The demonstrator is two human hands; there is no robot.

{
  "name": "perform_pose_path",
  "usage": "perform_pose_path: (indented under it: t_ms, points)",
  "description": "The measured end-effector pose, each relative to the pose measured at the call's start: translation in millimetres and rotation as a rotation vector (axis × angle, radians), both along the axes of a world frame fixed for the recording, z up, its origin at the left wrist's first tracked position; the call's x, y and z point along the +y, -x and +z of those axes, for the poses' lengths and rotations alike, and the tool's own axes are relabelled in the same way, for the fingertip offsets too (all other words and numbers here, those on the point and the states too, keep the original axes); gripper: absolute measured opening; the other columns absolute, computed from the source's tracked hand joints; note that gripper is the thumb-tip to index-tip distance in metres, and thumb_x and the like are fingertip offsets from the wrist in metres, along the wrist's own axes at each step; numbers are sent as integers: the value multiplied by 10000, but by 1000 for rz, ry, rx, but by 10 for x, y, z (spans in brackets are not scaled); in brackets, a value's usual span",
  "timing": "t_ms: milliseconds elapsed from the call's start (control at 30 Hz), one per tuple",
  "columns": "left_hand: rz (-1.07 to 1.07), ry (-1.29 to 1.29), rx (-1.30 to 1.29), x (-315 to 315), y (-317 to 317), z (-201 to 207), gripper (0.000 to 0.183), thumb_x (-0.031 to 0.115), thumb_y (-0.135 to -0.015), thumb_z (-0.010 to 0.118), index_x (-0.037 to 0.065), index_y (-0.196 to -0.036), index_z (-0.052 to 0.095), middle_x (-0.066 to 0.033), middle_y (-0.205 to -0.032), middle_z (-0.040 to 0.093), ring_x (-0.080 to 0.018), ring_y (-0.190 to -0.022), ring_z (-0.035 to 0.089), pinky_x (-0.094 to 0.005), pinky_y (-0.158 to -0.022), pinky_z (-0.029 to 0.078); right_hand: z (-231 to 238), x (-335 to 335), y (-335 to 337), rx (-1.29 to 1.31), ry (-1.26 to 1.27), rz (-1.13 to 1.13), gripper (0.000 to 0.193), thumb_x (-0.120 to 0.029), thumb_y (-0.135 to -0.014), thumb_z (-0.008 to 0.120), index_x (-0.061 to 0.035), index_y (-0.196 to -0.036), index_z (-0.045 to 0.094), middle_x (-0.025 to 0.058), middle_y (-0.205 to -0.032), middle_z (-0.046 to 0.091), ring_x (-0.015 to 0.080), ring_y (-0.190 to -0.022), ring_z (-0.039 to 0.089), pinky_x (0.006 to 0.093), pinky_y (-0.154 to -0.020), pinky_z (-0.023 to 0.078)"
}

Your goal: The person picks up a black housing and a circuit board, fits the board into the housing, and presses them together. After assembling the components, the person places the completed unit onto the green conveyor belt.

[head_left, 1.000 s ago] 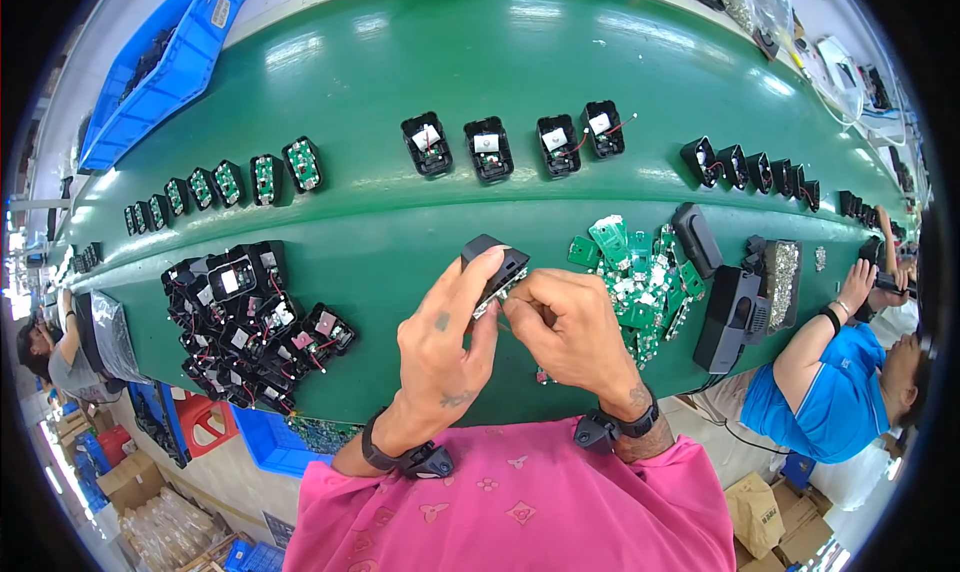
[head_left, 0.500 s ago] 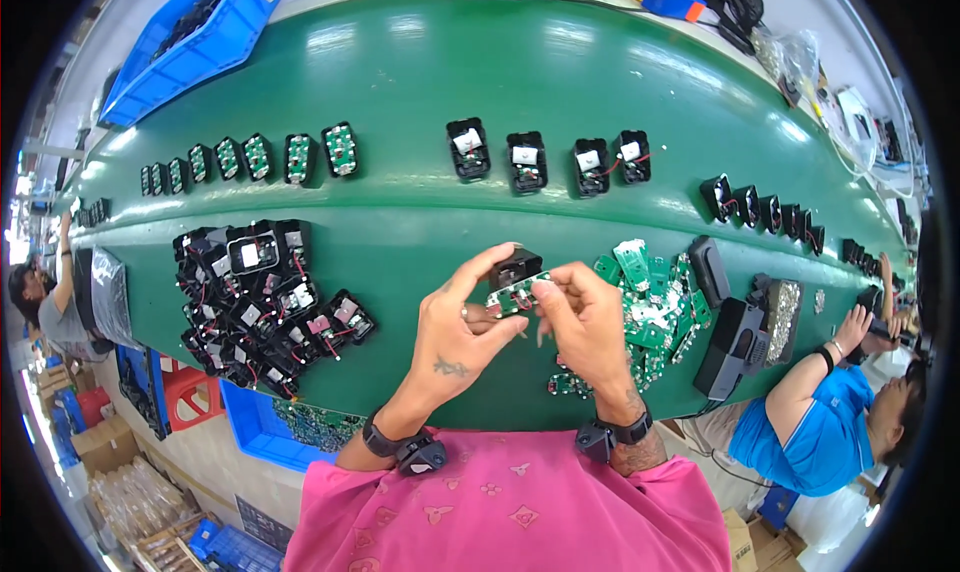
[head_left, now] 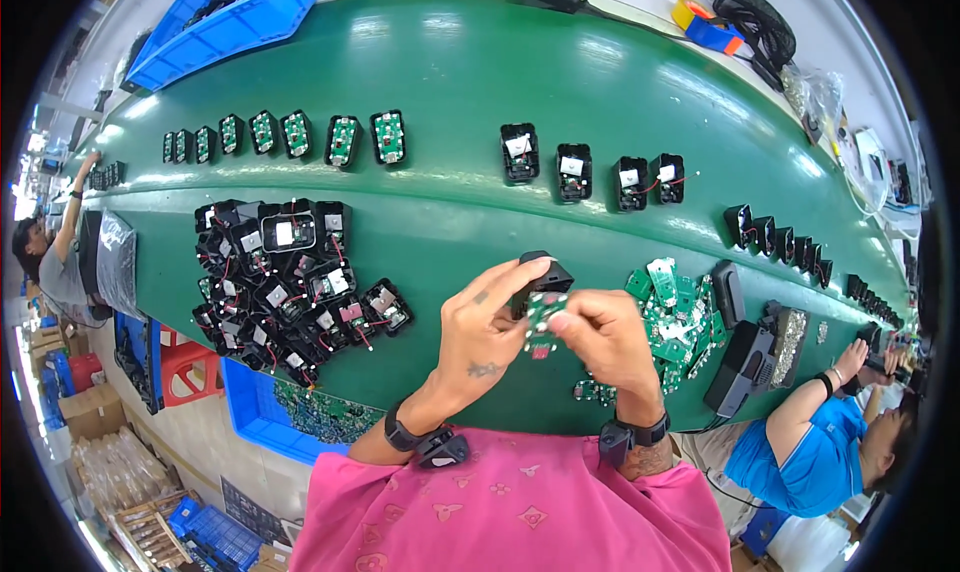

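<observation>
Over the green worktable, my left hand [head_left: 468,337] grips a small black plastic housing [head_left: 550,275] between thumb and fingers. My right hand [head_left: 617,337] pinches a small green circuit board [head_left: 541,340] just in front of that housing. Components and a red part show on the board, slightly blurred. Whether wires join board and housing cannot be seen. To the right of my right hand lies a loose pile of green circuit boards [head_left: 665,307]. Left of my hands is a heap of black housings [head_left: 285,297] with white parts and thin wires inside.
Housings fitted with green boards [head_left: 389,138] line the far left; open housings [head_left: 574,172] stand further right. A blue crate [head_left: 215,32] sits at the back left, a blue bin [head_left: 262,417] below the table edge. A dark device [head_left: 740,367] lies right, near a co-worker in blue [head_left: 815,442].
My right hand has turned the circuit board from a slanted, sideways position to upright in front of the housing. The housing has tilted in my left hand. The whole view has shifted slightly.
</observation>
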State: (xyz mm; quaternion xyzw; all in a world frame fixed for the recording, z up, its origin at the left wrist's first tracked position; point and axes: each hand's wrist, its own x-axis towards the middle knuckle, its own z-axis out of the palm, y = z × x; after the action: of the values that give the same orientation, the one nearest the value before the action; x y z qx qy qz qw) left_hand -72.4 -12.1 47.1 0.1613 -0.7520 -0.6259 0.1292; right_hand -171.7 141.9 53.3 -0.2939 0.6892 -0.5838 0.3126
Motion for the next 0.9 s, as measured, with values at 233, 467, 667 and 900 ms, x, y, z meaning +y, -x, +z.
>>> perform_pose_path:
  t_ms: [233,467,667,900]
  points:
    - [110,246,108,-4,44,-62,562,-159,-778,591,68,-1290,634,-167,-1117,699,-178,-862,704,-282,-642,563,149,-179,-128,-203,-102,-210,263,-163,-928,703,7,-733,658,-28,-532,531,22,-467,441,228,-409,324]
    - [-37,-306,-57,-174,37,25,552,-124,-866,524,13,-1400,509,-146,-1256,621,-68,-750,645,-202,-605,527,35,-276,-91,-118,-144,-381,283,-136,-913,722,-4,-683,622,-51,-537,517,1,-477,411,203,-414,281]
    - [44,-451,-18,-95,71,-68,370,54,-973,560,-14,-1334,513,-178,-1206,636,-159,-790,702,-254,-612,599,-18,-321,-105,134,-247,-346,181,-132,-906,721,5,-832,630,-37,-602,541,12,-550,432,219,-458,306]
    - [150,-434,-27,-2,142,-156,297,103,-1005,532,-14,-1278,517,-149,-1050,686,-144,-667,681,-247,-489,558,-27,-402,-108,236,-174,-251,397,-127,-972,597,-15,-1347,531,83,-909,637,119,-778,597,290,-718,525]
